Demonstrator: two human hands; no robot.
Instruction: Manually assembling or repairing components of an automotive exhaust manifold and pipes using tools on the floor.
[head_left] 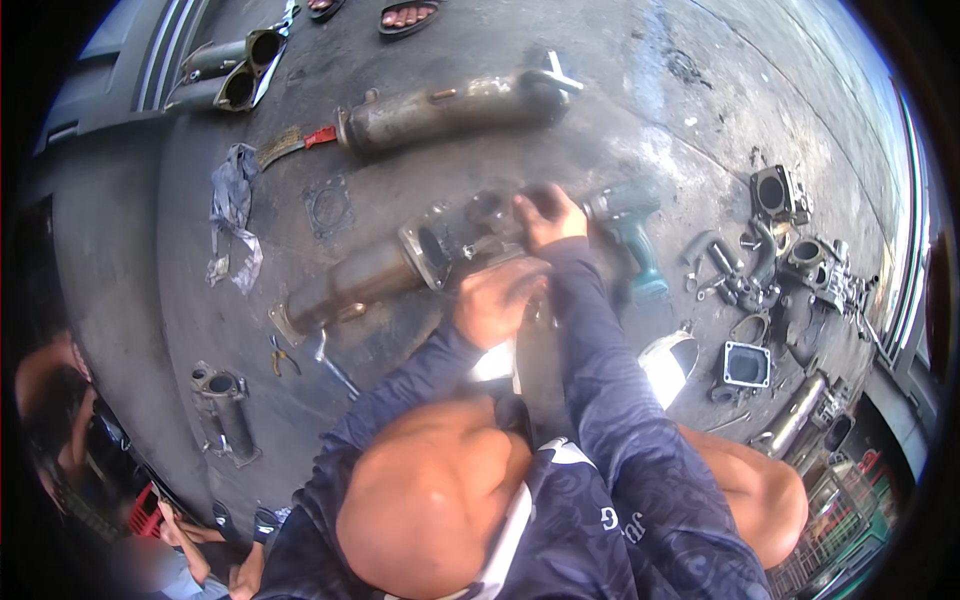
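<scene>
A dark metal fitting (487, 212) is on the floor (700, 165), just right of the flanged end of a metal canister (355, 280), on the far side of the left hand (495, 305). The right hand (550, 217) is curled at the fitting's right; blur hides whether either hand's fingers grip anything. Uneven pushing could roll the rounded canister; a rightward slip could knock the nearby power drill (628, 228).
</scene>
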